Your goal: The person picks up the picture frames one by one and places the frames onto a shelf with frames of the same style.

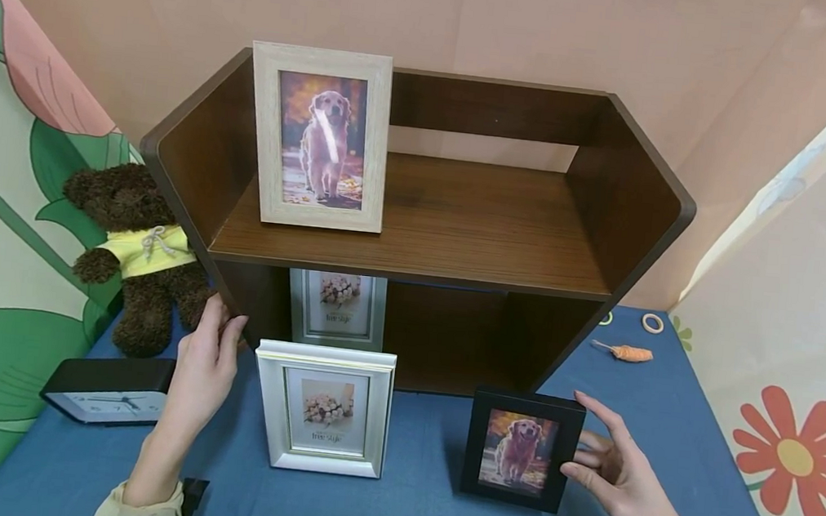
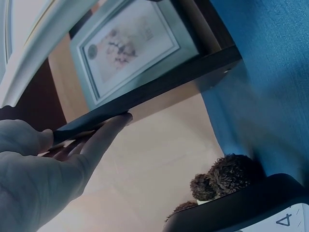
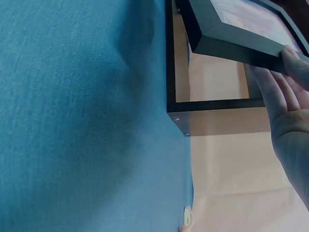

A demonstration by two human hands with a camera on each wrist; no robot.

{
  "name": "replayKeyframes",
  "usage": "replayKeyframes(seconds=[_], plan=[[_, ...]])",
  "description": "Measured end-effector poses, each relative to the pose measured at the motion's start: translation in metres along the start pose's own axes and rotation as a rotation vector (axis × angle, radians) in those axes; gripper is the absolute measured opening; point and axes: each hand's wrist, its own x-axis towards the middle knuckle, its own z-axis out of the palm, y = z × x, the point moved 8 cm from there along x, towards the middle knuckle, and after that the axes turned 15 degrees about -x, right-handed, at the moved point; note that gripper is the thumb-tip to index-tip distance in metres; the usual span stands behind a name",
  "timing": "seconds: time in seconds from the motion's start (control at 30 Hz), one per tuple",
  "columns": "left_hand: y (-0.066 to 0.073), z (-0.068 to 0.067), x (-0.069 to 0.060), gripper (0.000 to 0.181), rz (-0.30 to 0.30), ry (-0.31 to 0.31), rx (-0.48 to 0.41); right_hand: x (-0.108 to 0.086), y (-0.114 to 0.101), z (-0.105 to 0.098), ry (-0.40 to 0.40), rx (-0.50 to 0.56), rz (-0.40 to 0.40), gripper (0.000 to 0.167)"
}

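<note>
My right hand (image 1: pixel 612 468) grips a small black picture frame (image 1: pixel 566 460) with a dog photo by its right side, thumb in front and fingers behind. In the right wrist view that frame (image 3: pixel 236 41) is tilted, in front of the shelf. My left hand (image 1: pixel 205 363) pinches the lower left side panel of the dark brown shelf (image 1: pixel 413 256); the left wrist view shows the thumb and fingers on either side of its edge (image 2: pixel 145 92). A silver picture frame (image 1: pixel 377 419) with a flower print stands before the shelf. A greenish frame (image 1: pixel 375 320) is inside the lower compartment.
On the upper shelf, at the left, stands a pale wooden frame (image 1: pixel 374 148) with a dog photo. A brown teddy bear (image 1: pixel 151 256) in a yellow top and a black clock (image 1: pixel 114 388) sit left. An orange carrot toy (image 1: pixel 629 353) and a ring (image 1: pixel 653 315) lie right.
</note>
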Motion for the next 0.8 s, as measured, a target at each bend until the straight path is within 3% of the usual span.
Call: replayKeyframes(seconds=[0.33,0.8], plan=[[-0.001,-0.001,0.0,0.029,0.008,0.009,-0.006,0.003,-0.012,-0.001,-0.005,0.123,-0.078,0.093],[-0.002,0.0,-0.002,0.028,-0.004,0.024,-0.002,0.005,-0.024,-0.005,0.054,0.053,-0.054,0.097]])
